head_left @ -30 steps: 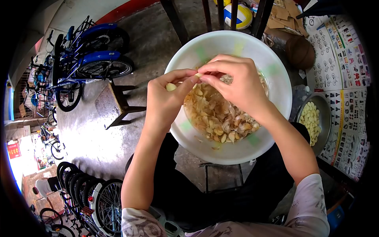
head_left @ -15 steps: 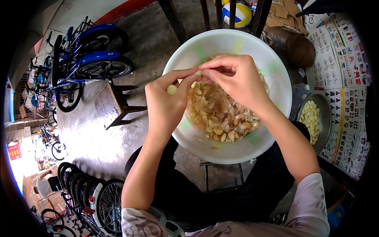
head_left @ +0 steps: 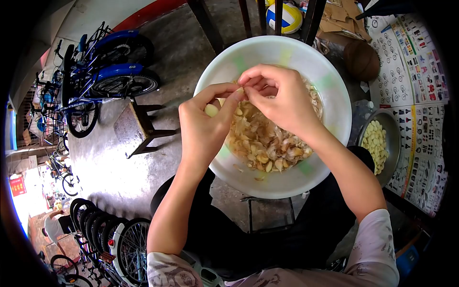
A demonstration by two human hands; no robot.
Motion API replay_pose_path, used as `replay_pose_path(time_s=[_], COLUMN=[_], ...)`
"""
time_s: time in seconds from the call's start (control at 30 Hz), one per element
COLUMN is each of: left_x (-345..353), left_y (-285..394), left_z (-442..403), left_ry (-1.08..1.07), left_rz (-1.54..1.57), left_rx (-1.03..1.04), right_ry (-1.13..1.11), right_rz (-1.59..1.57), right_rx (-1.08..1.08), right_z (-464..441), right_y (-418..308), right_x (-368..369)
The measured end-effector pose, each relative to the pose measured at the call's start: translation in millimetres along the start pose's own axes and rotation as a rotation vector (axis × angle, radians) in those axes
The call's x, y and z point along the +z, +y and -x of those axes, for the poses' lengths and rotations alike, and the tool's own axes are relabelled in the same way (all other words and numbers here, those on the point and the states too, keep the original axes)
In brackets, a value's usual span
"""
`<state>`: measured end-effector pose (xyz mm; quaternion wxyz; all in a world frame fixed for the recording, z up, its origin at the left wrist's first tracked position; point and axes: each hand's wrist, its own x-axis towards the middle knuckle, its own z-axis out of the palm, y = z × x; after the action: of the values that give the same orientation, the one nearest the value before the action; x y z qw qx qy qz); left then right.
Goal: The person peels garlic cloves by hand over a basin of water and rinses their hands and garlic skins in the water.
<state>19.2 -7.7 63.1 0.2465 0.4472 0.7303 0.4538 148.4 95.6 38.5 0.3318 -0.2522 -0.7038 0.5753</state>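
A large white basin point(head_left: 330, 115) holds water with garlic cloves and loose papery skins point(head_left: 272, 143). Over it, my left hand point(head_left: 208, 115) pinches a small garlic clove between thumb and forefinger, and a pale peeled clove point(head_left: 211, 110) is tucked in its palm. The fingertips of my right hand point(head_left: 282, 98) are pressed together against that same small clove, touching my left fingertips. Most of the pinched clove is hidden by the fingers. To the right, a metal bowl point(head_left: 393, 143) contains many peeled cloves point(head_left: 375, 146).
Left of the basin stands a wooden stool point(head_left: 131, 129), with blue bicycles point(head_left: 117, 71) beyond and more wheels point(head_left: 134, 248) at lower left. A bent-over person point(head_left: 55, 227) is far left. A volleyball point(head_left: 287, 18), a brown ball point(head_left: 362, 60) and printed sheets point(head_left: 416, 143) lie around the right.
My right fingers have shifted slightly at the pinched clove and curled more. The view has moved a little, and the far person's posture differs.
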Motion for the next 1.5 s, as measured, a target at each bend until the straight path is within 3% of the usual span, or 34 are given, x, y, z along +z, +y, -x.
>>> replay_pose_path(time_s=[0.23, 0.33, 0.4, 0.43, 0.53, 0.67, 0.73, 0.8, 0.93, 1.0, 1.1, 1.13, 1.23, 1.33, 1.4, 1.5], left_x=[3.1, -2.2, -6.9, -10.3, -17.8, -22.4, -22.9, -23.4, -28.2, -33.8, -44.0, -49.0, -57.3, -62.9, -64.8, -65.2], left_y=[-0.8, 0.6, -3.6, -4.3, -1.1, -22.5, -28.5, -32.3, -42.8, -41.8, -34.9, -38.2, -42.6, -41.3, -39.0, -34.4], left_z=[-0.7, -3.0, -7.3, -8.6, -12.4, -15.7, -17.8, -20.3, -20.0, -20.9, -19.9, -19.8, -17.9, -17.3, -17.4, -17.1], left_ry=[0.006, -0.059, -0.071, -0.070, -0.089, -0.166, -0.167, -0.101, 0.043, 0.081, 0.231, 0.202, 0.176, 0.098, 0.093, 0.082], left_rz=[0.048, 0.179, 0.690, 0.689, 1.125, 1.481, 1.717, 1.776, 1.897, 1.940, 1.944, 1.994, 2.052, 2.074, 2.061, 2.032], left_rx=[0.038, -0.139, -0.407, -0.407, -0.595, -0.633, -0.684, -0.693, -0.723, -0.710, -0.700, -0.676, -0.627, -0.576, -0.568, -0.528], right_ry=[-0.030, -0.054, -0.100, -0.101, -0.210, -0.223, -0.261, -0.404, -0.280, -0.263, -0.163, -0.129, -0.302, -0.378, -0.223, -0.288], right_rz=[-0.041, -0.081, -0.145, -0.146, -0.249, -0.349, 0.001, 0.784, 0.912, 1.045, 1.123, 1.149, 1.198, 0.992, 1.296, 1.213], right_rx=[0.022, 0.015, 0.046, 0.045, 0.212, 0.367, 0.417, 0.171, 0.116, -0.163, -0.063, -0.029, 0.015, -0.104, 0.074, 0.033], right_z=[0.2, 0.0, -2.3, -3.4, -9.4, -18.2, -20.6, -12.5, -4.8, -4.3, -9.3, -9.4, -5.6, -2.1, -6.9, -11.2], right_y=[-1.1, -2.0, -2.1, -4.7, -7.3, 24.7, 53.3, 101.7, 148.1, 153.7, 121.2, 116.5, 123.7, 133.0, 142.1, 76.7], right_x=[1.4, 0.5, -5.2, -8.5, -20.4, -26.6, -23.1, -24.5, -28.4, -29.2, -15.0, -12.2, -10.8, -19.8, -21.0, -9.8])
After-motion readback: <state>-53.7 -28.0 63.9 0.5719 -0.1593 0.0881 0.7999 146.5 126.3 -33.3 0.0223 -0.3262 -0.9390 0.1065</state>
